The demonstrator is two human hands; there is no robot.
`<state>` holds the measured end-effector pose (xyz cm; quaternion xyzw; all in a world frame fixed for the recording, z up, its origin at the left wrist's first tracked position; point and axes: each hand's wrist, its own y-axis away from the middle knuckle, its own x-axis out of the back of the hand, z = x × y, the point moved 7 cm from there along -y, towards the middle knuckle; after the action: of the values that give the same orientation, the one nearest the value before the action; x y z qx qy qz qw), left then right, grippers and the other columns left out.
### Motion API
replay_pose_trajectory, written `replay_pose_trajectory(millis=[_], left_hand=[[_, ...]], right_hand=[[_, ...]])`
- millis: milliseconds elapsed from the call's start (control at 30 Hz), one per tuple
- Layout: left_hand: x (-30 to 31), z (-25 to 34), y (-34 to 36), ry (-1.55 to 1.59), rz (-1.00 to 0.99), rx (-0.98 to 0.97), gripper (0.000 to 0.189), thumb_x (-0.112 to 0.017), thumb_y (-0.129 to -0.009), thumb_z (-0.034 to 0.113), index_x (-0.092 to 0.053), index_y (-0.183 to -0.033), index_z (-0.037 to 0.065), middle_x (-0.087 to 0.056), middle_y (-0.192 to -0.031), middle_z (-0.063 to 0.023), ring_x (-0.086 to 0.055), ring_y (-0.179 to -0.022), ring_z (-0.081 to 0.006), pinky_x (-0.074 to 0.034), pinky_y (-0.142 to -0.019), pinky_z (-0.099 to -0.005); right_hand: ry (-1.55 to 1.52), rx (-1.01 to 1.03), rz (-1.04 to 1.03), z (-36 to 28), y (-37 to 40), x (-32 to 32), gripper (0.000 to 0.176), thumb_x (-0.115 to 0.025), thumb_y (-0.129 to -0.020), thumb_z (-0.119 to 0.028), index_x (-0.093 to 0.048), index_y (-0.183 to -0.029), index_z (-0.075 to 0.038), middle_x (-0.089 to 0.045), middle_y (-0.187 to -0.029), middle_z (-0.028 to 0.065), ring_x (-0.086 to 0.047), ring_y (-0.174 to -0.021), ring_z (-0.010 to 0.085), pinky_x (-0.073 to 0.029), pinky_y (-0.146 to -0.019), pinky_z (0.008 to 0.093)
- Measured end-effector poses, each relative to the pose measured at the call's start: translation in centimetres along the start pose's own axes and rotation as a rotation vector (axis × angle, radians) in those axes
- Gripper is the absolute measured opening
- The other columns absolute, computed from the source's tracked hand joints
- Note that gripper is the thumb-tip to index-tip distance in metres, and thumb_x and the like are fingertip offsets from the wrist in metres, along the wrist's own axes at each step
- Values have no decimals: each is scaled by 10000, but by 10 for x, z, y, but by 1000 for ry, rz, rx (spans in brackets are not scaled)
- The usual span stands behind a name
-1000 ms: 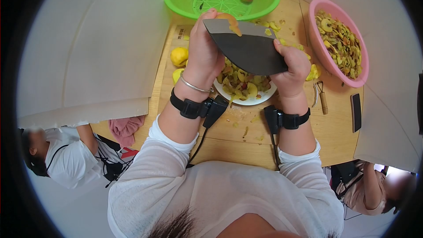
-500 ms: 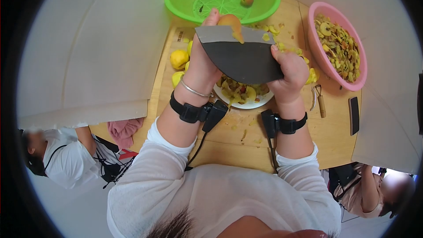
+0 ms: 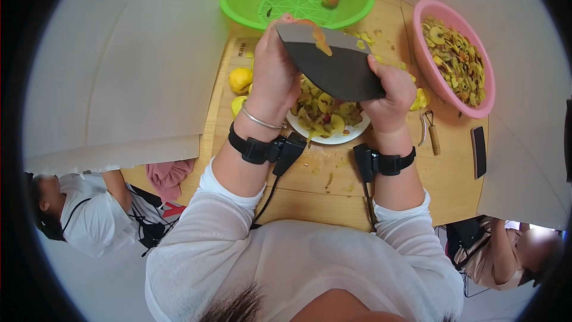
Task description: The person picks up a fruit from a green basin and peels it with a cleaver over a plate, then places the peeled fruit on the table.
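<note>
Broad dark curved blade: matt and smooth like coated metal, with a paler grey metallic band along its far edge and wet-looking orange peel stuck on it
Large bright green round basin: smooth, slightly glossy plastic, latticed at its base
Pink oval basin: smooth plastic with a soft sheen
White round plate: smooth, glossy; exact material unclear
Light-brown table: wood, visible grain, low sheen
Slim peeler: pale wooden-looking handle, metal head
Dusty-pink crumpled towel: soft, matt cloth
Thin silver bangle: shiny metal
</note>
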<state>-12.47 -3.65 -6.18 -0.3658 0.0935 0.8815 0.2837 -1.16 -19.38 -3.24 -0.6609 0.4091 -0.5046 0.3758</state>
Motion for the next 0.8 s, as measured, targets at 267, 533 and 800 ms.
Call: replay_pose_trajectory(millis=[267,533,800], left_hand=[[15,-19,-8,68,-91,137,288,-504,-985,281,-553,-1166,63,-592,-1094,-56,-575,-995,-143,-472,-872,-290],[30,-31,-9,-263,-155,109,346,-471,-983,120,-472,-1325,74,-485,-1294,-101,-522,-1143,-195,-456,-952,-329],[-2,-4,3,16,-83,144,229,-563,-953,272,-591,-1069,76,-621,-964,-35,-607,-899,-136,-490,-804,-285]], right_hand=[[-18,59,-10,-20,-7,4,261,-762,-650,-75,-690,-901,-82,-545,-604,67,-530,-521,239,-388,-489,325],[-41,80,-5,-24,-9,5,267,-765,-633,-42,-683,-888,-50,-557,-617,88,-514,-515,238,-381,-489,317],[-26,34,-12,-10,-2,2,338,-786,-611,-113,-693,-935,-106,-568,-632,50,-539,-537,229,-385,-499,323]])
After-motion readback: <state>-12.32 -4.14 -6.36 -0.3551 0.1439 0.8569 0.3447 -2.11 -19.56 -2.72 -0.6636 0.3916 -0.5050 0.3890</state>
